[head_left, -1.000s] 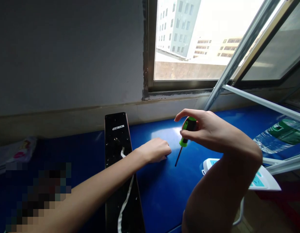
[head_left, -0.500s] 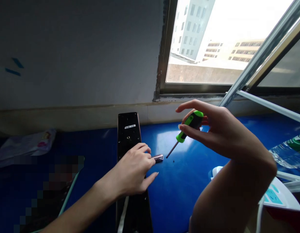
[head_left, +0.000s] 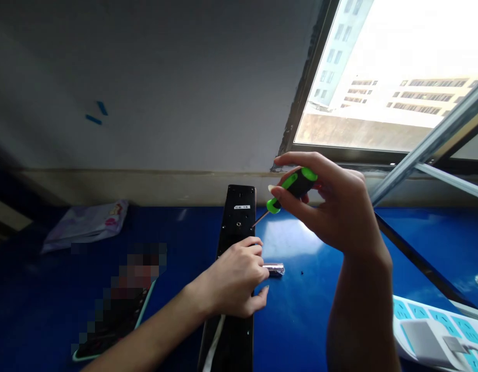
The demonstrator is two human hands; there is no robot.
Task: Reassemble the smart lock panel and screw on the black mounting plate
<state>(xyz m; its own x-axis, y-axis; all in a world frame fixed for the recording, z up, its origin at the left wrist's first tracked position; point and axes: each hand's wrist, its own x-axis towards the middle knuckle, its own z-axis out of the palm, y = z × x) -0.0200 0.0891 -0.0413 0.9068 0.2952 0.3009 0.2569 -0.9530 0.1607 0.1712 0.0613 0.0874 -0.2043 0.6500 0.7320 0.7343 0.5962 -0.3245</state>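
A long black panel (head_left: 232, 206) with a white "CE 15" label lies lengthwise on a blue surface. My left hand (head_left: 241, 279) lies across its middle, fingers curled over the right edge and holding it down. Beside those fingers a shiny cylindrical piece (head_left: 276, 269) sticks out to the right; its other end is hidden. My right hand (head_left: 324, 201) grips a green-and-black screwdriver (head_left: 295, 185) by the handle, index finger raised off it. The slanted shaft's tip is at a small screw spot near the panel's upper right edge. A tiny dark piece (head_left: 302, 272) lies to the right.
A pale cable or strap (head_left: 214, 346) runs over the panel's lower part. On the left are a phone-like object with a mint edge (head_left: 146, 305) and a plastic packet (head_left: 88, 222). A power strip (head_left: 417, 310) with a plugged-in adapter and a metal frame (head_left: 428, 144) stand right.
My right hand has brought the screwdriver tip leftward from above the blue surface to the panel's upper right edge. My left hand stays on the panel. The view has swung left.
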